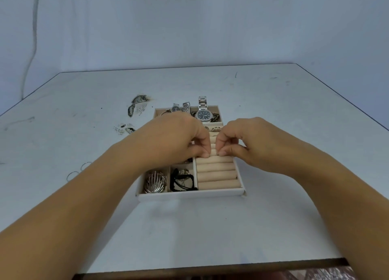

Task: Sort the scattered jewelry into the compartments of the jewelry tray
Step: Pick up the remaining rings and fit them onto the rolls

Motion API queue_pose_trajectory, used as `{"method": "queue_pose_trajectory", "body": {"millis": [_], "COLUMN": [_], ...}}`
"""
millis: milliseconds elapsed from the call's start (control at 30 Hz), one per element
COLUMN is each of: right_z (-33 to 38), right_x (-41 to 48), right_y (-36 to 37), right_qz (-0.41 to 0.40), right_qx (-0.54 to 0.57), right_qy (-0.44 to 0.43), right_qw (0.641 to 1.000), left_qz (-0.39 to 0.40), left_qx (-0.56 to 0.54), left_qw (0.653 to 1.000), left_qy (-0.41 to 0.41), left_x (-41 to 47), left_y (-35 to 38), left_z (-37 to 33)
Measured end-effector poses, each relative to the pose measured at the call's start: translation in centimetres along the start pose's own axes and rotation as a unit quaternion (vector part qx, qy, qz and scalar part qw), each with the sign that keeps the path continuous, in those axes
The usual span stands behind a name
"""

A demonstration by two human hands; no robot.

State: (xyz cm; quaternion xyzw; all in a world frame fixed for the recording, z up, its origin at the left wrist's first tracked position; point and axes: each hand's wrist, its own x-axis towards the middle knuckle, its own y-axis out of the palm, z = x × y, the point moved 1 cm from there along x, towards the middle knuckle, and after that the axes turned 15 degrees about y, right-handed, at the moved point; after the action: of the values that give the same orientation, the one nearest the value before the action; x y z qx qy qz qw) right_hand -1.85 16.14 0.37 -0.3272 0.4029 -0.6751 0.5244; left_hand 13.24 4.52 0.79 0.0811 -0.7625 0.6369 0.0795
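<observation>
the middle of the tray (189, 196) was covered by the left hand (174, 139) and the right hand (252, 142), so the compartments beneath them could not be seen. the fingertips (205, 154) were curled down onto the padded rolls (216, 174), and it could not be told whether anything was pinched there. both forearms were cut off by the picture's edges. a small watch (175, 107) at the far side was half hidden behind the left hand. the thin hoops (72, 174) were partly covered by the left forearm. the scattered bits (124, 129) left of the tray were too small to be named.
</observation>
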Motion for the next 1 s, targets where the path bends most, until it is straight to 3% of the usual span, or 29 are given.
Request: {"method": "queue_pose_trajectory", "body": {"millis": [167, 333, 467, 633, 1000], "right_z": [-0.1, 0.1, 2.5, 6.8, 14.2], "right_x": [0.2, 0.3, 0.3, 0.7, 3.2], "right_y": [0.3, 0.3, 0.8, 2.2, 7.7], "right_qz": [-0.004, -0.009, -0.055, -0.039, 0.011], "right_qx": [-0.020, -0.025, -0.011, -0.050, -0.173], "right_qy": [-0.018, -0.026, -0.091, -0.156, -0.130], "right_qw": [1.000, 0.999, 0.994, 0.986, 0.976], "left_qz": [-0.040, -0.084, -0.092, -0.077, -0.079], "left_qx": [-0.028, 0.016, 0.034, 0.053, 0.062], "left_qw": [0.999, 0.994, 0.986, 0.978, 0.980], "left_qy": [-0.018, -0.063, -0.135, -0.187, -0.173], "left_x": [-2.1, -7.1, -12.2, -17.3, -18.9], "left_y": [-1.0, -2.6, -2.6, -2.2, -1.4], "left_z": [0.6, 1.6, 2.6, 3.2, 4.1]}}
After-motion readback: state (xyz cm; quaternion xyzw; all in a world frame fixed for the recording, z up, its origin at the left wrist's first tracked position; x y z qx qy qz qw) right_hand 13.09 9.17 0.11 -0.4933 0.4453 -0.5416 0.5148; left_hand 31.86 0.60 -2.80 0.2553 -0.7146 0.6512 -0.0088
